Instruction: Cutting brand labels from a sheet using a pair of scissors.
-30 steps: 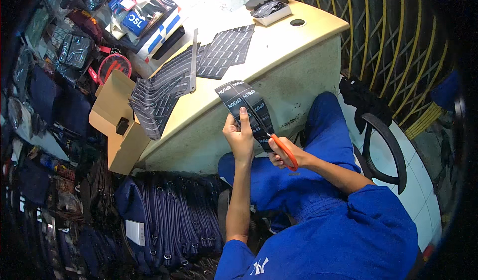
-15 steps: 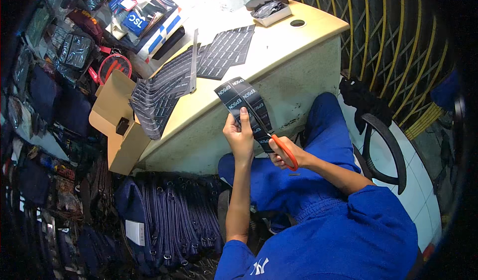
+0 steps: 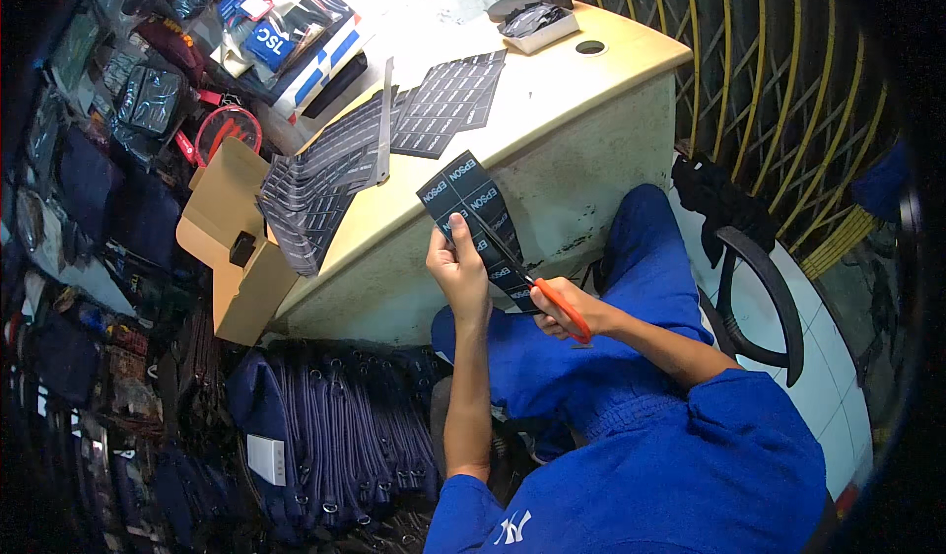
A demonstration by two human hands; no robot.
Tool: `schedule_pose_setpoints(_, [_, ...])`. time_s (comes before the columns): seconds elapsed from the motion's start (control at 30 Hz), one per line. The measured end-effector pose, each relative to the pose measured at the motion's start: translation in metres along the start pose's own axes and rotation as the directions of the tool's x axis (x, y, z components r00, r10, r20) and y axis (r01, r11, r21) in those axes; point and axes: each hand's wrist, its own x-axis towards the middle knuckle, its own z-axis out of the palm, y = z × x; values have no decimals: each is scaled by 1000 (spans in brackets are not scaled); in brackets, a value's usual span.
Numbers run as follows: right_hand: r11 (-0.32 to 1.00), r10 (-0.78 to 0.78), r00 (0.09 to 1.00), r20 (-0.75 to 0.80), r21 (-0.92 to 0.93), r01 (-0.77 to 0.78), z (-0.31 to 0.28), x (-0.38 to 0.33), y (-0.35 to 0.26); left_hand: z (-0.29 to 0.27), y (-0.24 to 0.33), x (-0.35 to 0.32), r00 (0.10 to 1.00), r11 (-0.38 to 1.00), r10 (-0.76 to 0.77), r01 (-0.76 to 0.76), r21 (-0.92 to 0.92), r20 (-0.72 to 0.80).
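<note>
My left hand (image 3: 460, 268) pinches a black strip of printed labels (image 3: 457, 181), thumb on top, holding it up in front of the table edge. In my right hand (image 3: 581, 305) are scissors with orange handles (image 3: 562, 310). Their dark blades lie lengthwise along the strip, pointing up and left past my left thumb. The strip's lower end hangs close to my right fingers, above my blue-trousered lap. Whether the blades are fully closed is hard to make out.
On the pale table (image 3: 552, 101) lie black printed sheets (image 3: 448, 101) and a steel ruler (image 3: 385, 125). An open cardboard box (image 3: 232, 194) stands at its left edge. A white tray (image 3: 542, 34) sits at the back. Dark straps (image 3: 345, 436) hang below left; a black chair armrest (image 3: 778, 308) is at right.
My left hand has shifted slightly left with the strip, whose upper end now lies flatter toward me. The scissors have moved a little and their blades show more along the strip.
</note>
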Motion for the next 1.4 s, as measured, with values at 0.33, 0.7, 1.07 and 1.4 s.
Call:
schedule_pose_setpoints(0.33, [996, -86, 996, 33, 17, 86, 1, 3, 0, 8, 2, -5, 998, 998, 64, -64, -5, -18])
schedule_pose_setpoints(0.7, [935, -247, 967, -60, -276, 222, 0, -1, -9, 25, 10, -14, 995, 995, 99, -99, 32, 9])
schedule_pose_setpoints(1.07, [945, -218, 975, -34, -257, 202, -2, 0, -6, 25, 9, -15, 997, 997, 78, -78, -27, 10])
schedule_pose_setpoints(1.4, [929, -239, 969, -58, -303, 212, -3, 1, -7, 24, 9, -14, 997, 997, 78, -78, -1, -3])
